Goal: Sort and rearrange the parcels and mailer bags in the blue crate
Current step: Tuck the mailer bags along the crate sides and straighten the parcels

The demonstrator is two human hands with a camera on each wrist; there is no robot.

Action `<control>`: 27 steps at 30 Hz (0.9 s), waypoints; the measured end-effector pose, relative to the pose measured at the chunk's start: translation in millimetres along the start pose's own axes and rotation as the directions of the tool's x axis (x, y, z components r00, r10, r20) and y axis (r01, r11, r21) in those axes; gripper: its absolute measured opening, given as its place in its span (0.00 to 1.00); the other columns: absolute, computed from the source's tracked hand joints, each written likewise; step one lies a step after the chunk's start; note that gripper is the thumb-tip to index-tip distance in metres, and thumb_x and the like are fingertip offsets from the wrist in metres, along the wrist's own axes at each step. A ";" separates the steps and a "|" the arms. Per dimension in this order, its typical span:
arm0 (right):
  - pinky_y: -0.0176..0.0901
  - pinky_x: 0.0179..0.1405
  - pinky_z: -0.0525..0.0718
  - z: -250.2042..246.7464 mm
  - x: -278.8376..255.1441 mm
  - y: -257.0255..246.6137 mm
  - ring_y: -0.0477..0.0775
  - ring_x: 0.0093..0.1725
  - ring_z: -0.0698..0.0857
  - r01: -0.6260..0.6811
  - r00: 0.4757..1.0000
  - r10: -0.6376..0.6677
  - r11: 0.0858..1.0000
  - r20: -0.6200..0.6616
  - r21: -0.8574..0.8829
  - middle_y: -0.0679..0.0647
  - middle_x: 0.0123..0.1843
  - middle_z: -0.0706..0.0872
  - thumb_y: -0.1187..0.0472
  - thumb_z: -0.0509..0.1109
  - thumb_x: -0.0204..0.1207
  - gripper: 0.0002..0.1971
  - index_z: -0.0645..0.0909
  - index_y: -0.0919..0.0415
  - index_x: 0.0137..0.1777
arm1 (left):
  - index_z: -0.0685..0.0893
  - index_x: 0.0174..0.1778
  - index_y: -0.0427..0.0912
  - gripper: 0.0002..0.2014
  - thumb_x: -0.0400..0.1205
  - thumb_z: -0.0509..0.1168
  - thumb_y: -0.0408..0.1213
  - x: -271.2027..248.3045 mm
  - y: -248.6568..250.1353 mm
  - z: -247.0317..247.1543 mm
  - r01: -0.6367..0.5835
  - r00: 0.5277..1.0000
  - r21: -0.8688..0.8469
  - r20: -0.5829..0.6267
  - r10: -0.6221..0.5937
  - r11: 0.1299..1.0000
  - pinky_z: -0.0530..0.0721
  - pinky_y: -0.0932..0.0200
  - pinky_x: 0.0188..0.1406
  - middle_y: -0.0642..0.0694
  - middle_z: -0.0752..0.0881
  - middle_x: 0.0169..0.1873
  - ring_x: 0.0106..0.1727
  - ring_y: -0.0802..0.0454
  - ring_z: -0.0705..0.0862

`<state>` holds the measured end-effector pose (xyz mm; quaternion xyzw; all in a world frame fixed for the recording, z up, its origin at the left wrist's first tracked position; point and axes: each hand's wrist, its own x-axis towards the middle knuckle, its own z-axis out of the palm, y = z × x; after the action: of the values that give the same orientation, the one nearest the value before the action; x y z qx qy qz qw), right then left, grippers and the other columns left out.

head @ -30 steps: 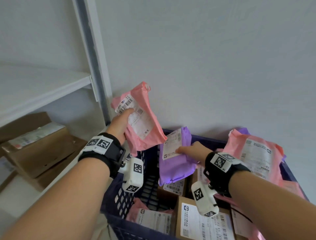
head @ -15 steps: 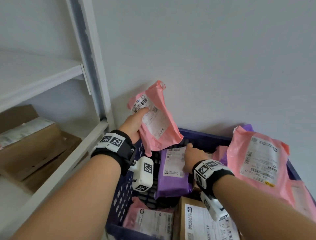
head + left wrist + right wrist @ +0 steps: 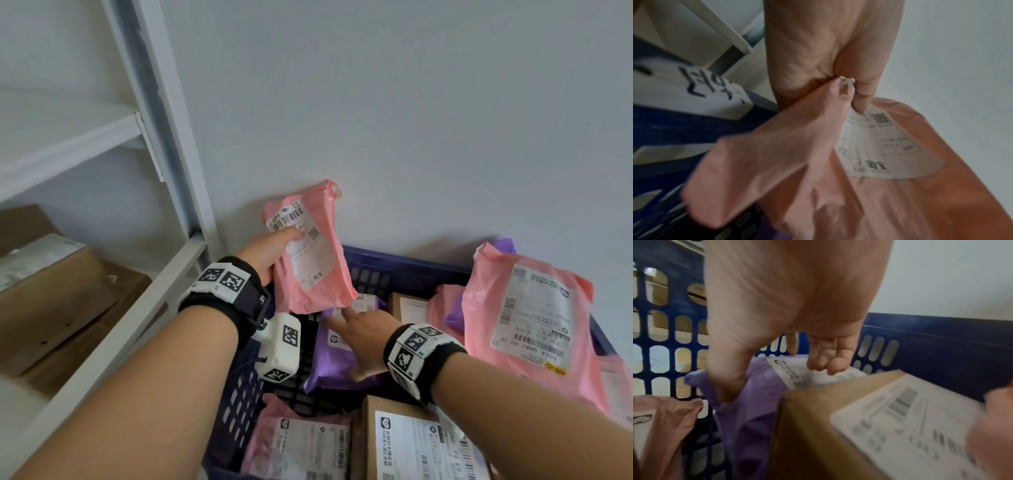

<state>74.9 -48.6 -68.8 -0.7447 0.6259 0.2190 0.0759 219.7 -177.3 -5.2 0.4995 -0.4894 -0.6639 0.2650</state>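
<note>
a: why is the pink mailer [image 3: 310,253] up over the blue crate [image 3: 404,265]?

b: the left hand [image 3: 270,248] has it pinched, thumb on the label, likely leaving room below.

a: and the right hand [image 3: 359,337]?

b: its grip is loose, fingers spread on the purple mailer [image 3: 337,365] lying flat in the crate's far left corner beside a cardboard parcel [image 3: 869,426].
</note>
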 end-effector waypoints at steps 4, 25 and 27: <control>0.50 0.46 0.85 -0.8 1.5 2.6 0.60 0.53 0.86 -0.039 0.999 0.037 0.992 0.020 0.123 0.56 0.61 0.83 0.48 0.81 0.62 0.50 0.53 0.40 0.80 | 0.84 0.46 0.40 0.03 0.83 0.66 0.34 0.6 -0.2 1.1 0.020 0.999 0.029 0.029 -0.021 0.999 0.83 0.51 0.56 0.39 0.89 0.46 0.44 0.44 0.87; 0.48 0.52 0.77 -26.1 -154.6 111.8 0.56 0.61 0.76 -0.457 0.365 0.856 0.507 -0.366 0.731 0.53 0.59 0.80 0.55 0.65 0.76 0.14 0.81 0.52 0.60 | 0.85 0.47 0.42 0.08 0.81 0.68 0.42 -32.2 18.4 139.5 -0.033 0.959 0.174 0.284 -0.018 0.984 0.84 0.54 0.44 0.40 0.90 0.42 0.41 0.43 0.87; 0.53 0.58 0.76 -12.5 -170.2 124.5 0.60 0.65 0.74 -0.518 0.330 0.921 0.360 -0.207 0.776 0.58 0.64 0.76 0.51 0.66 0.76 0.21 0.75 0.55 0.68 | 0.86 0.46 0.42 0.08 0.81 0.67 0.43 -38.2 15.0 166.4 -0.036 0.938 0.180 0.346 -0.029 0.983 0.84 0.55 0.43 0.39 0.90 0.42 0.41 0.43 0.87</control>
<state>-63.0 74.1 34.1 -0.3140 0.9195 -0.2353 -0.0251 77.9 -86.8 27.7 0.3957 -0.5884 -0.6933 0.1286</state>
